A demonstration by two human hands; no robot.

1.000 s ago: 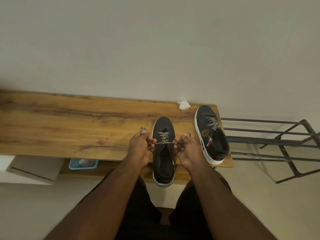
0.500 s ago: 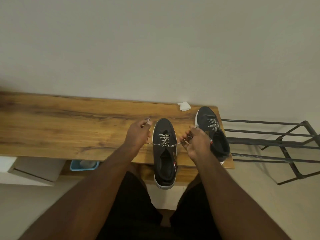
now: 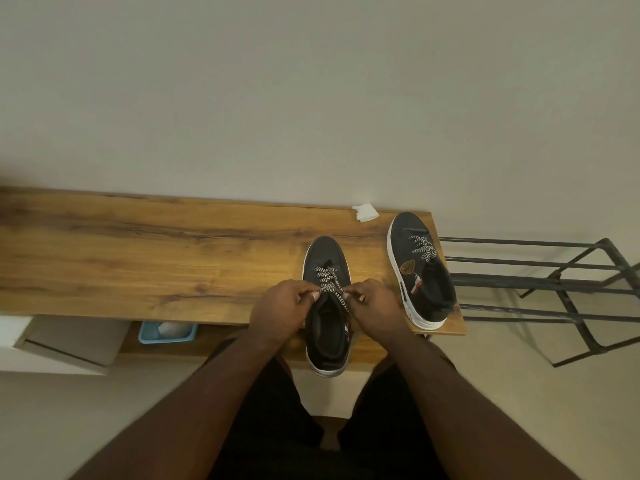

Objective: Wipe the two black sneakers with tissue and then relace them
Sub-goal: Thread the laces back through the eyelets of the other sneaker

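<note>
A long wood-grain tabletop (image 3: 138,251) runs along a plain pale wall, with a black metal rack (image 3: 540,285) standing past its right end and a crumpled white tissue (image 3: 364,212) at its back edge. The near sneaker (image 3: 327,306), black with a white sole, lies toe toward the wall with its heel over the front edge, while the left hand (image 3: 282,311) and right hand (image 3: 379,306) each pinch its black-and-white lace (image 3: 330,284). The second sneaker (image 3: 422,271) sits at the right end, toe also toward the wall.

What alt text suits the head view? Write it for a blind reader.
Both hands, left hand and right hand, pinch the speckled lace over the near black sneaker on a wooden shelf. A second sneaker and crumpled tissue sit further right.
</note>
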